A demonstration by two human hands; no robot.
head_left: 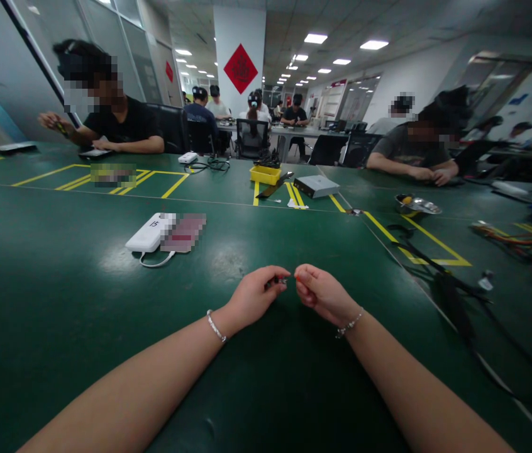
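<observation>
My left hand (257,292) is closed in a pinch just left of the middle of the view. Between its thumb and fingertips shows a small silvery part (283,281) with dark and red spots, too small to name. Close by on the right, my right hand (325,290) is curled, thumb against forefinger. A small orange-red piece (298,277) peeks out at its fingertips; its kind cannot be made out. A narrow gap separates the two hands, which are held over the green tabletop (266,390). Each wrist wears a bracelet.
A white power bank (151,232) with a short cable lies left, beside a blurred-out phone-like slab (183,233). Farther back are a yellow bin (265,174), a grey box (315,185) and a metal dish (417,204). Black cables (454,302) run along the right. Co-workers sit across the table.
</observation>
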